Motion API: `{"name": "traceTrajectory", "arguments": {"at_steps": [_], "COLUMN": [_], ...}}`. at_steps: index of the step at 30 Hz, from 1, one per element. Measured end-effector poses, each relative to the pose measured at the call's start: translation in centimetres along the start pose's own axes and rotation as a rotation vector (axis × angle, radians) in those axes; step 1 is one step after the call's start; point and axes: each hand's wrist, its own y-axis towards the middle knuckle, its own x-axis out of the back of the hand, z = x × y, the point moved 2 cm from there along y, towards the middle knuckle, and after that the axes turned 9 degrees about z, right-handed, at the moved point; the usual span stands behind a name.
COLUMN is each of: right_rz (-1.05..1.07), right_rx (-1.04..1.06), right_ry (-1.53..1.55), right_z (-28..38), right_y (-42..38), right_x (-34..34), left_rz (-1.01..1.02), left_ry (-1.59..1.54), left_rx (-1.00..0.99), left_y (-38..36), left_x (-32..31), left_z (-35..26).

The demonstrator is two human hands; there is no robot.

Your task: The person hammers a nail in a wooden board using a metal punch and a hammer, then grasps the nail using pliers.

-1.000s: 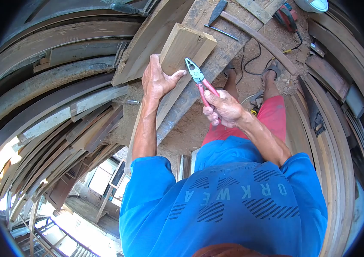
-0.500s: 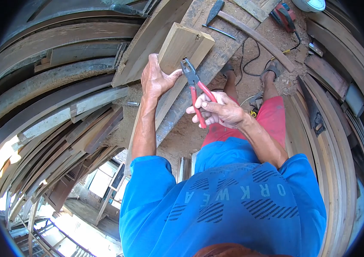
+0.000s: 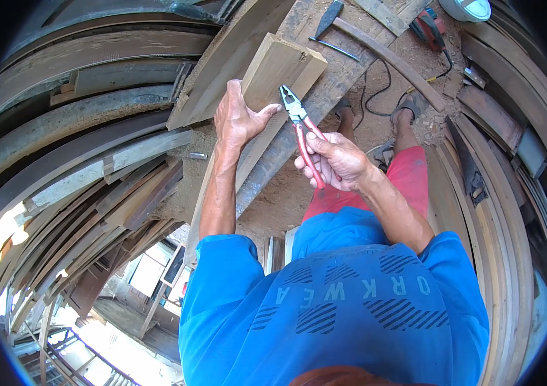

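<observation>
A pair of combination pliers [image 3: 294, 107] with red handles is held in my right hand [image 3: 338, 159]. Its fingers wrap round the handles, and the jaws point up and left, parted a little, over the face of a thick wooden board [image 3: 280, 64]. My left hand [image 3: 240, 119] grips the board's left edge, its thumb stretched across towards the plier jaws and its other fingers partly hidden. Near the board's far end is a dark notch or hole.
On the workbench plank [image 3: 305, 128] lie a hammer [image 3: 376, 51] with a long wooden handle and a thin metal rod [image 3: 334, 49]. A red power tool [image 3: 429, 29] with a cord sits on the ground. Stacked timber [image 3: 93, 109] lines both sides, with a handsaw [image 3: 473, 174] at right.
The pliers have shifted slightly right and turned to show more of their jaws, and the handles have closed somewhat. My left hand stays on the board.
</observation>
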Motion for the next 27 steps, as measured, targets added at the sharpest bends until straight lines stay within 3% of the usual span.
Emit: {"name": "traceTrajectory", "arguments": {"at_steps": [21,24,27], "right_rz": [0.096,-0.065,-0.052], "right_rx": [-0.012,-0.015,-0.012], "right_ry": [0.085,-0.322,-0.232], "right_z": [-1.4,-0.9,-0.8], "right_y": [-0.4,-0.2,-0.2], "right_x": [-1.2,0.1,-0.2], "left_rz": [-0.042,-0.051,-0.038], "left_ry": [0.063,0.057,0.051], "left_rx": [0.028,0.008,0.011], "left_y": [-1.1,-0.7,-0.8], "left_x": [-0.4,-0.3,-0.2], "left_z": [-1.1,-0.8,-0.9]}}
